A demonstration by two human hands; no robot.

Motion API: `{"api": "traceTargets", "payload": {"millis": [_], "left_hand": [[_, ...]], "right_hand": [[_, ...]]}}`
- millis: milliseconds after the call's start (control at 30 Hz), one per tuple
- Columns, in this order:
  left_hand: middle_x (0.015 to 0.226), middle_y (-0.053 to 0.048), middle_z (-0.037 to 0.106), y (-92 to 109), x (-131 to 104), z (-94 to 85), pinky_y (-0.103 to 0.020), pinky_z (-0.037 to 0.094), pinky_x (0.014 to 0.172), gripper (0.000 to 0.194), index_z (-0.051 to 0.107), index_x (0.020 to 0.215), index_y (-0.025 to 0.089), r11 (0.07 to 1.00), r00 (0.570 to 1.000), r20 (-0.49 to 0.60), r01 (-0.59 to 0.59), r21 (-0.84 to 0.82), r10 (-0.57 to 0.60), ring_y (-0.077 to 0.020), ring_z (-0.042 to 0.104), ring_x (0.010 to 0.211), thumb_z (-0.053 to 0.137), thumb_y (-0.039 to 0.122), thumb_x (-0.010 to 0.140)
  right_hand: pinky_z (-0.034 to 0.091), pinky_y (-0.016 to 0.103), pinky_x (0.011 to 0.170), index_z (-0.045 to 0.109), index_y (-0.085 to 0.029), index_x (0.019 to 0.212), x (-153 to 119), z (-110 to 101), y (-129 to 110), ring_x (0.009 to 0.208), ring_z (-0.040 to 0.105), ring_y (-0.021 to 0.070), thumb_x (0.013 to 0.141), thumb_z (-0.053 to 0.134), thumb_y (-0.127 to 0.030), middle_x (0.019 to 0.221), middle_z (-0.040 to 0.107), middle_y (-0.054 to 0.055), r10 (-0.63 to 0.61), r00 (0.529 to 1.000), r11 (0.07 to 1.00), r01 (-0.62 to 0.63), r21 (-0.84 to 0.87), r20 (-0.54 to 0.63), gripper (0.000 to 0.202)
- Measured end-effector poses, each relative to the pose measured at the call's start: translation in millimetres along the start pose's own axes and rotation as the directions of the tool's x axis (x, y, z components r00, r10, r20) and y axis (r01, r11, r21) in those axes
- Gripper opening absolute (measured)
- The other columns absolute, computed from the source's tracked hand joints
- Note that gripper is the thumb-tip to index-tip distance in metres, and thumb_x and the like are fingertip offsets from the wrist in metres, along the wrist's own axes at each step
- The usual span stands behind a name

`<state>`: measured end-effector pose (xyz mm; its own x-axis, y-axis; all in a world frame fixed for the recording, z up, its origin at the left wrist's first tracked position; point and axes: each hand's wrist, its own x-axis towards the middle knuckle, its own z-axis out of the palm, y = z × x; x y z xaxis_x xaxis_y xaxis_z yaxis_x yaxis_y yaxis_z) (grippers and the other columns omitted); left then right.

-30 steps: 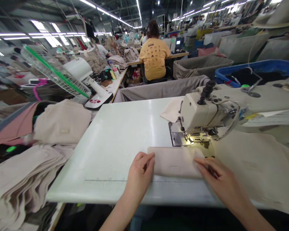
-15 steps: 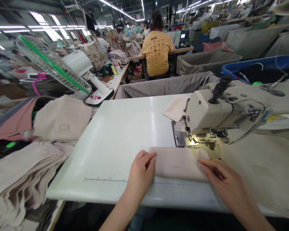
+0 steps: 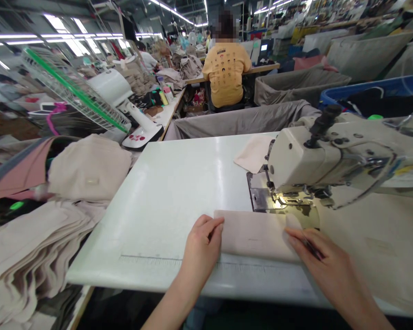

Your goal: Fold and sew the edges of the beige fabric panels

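Observation:
A folded beige fabric piece (image 3: 253, 233) lies on the white sewing table in front of the sewing machine (image 3: 306, 160). My left hand (image 3: 204, 240) pinches its left end between thumb and forefinger. At the right end, my right hand (image 3: 318, 254) is closed on the fabric's edge, where a corner is turned up. A thin dark tool (image 3: 311, 247) sits within the right hand's fingers; its kind I cannot make out. Just beyond the fabric is the lit needle area with its metal plate (image 3: 260, 199), apart from both hands.
A small beige piece (image 3: 251, 156) lies behind the needle; a larger one (image 3: 375, 243) covers the table's right. Stacked beige pieces (image 3: 30, 247) and a fan (image 3: 106, 101) stand left. A grey cloth bin (image 3: 234, 123) borders the far edge; a person in yellow (image 3: 225, 73) sits beyond.
The view has shifted slightly, so the machine sits a little further right. Both hands keep their hold on the fabric, with hardly any movement.

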<state>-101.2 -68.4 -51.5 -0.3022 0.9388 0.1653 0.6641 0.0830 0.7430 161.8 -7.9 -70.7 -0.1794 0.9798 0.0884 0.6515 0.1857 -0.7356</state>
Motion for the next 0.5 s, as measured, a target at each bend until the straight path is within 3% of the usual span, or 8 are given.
{"api": "traceTargets", "payload": {"millis": [233, 400, 500], "left_hand": [[0.079, -0.004, 0.066, 3, 4, -1.0, -0.031, 0.056, 0.070, 0.027, 0.078, 0.094, 0.020, 1.000, 1.000, 0.014, 0.008, 0.021, -0.008, -0.0169, 0.064, 0.072, 0.051, 0.023, 0.091], [0.078, -0.004, 0.067, 2, 8, -3.5, -0.031, 0.057, 0.069, 0.028, 0.077, 0.089, 0.020, 0.999, 1.000, 0.019, -0.016, 0.039, 0.016, -0.0175, 0.065, 0.071, 0.050, 0.027, 0.091], [0.078, -0.004, 0.068, -1, 11, -4.0, -0.032, 0.057, 0.070, 0.028, 0.077, 0.088, 0.021, 0.998, 0.999, 0.014, -0.037, 0.055, 0.036, -0.0185, 0.067, 0.073, 0.051, 0.032, 0.090]], "right_hand": [[0.051, 0.026, 0.063, 0.077, -0.026, 0.087, 0, 2, 2, 0.074, 0.067, 0.0197, 0.088, 0.058, -0.057, 0.085, 0.074, 0.003, 0.003, 1.000, 1.000, -0.003, 0.018, 0.004, 0.037], [0.054, 0.029, 0.075, 0.076, -0.024, 0.102, 1, 2, 1, 0.086, 0.069, 0.0211, 0.089, 0.060, -0.045, 0.101, 0.075, 0.005, 0.006, 0.999, 0.997, -0.003, 0.079, -0.034, 0.029], [0.054, 0.031, 0.077, 0.076, -0.023, 0.101, 3, 2, 0, 0.090, 0.068, 0.0216, 0.090, 0.058, -0.041, 0.103, 0.074, 0.007, 0.009, 0.999, 0.993, -0.003, 0.118, -0.053, 0.028]]}}
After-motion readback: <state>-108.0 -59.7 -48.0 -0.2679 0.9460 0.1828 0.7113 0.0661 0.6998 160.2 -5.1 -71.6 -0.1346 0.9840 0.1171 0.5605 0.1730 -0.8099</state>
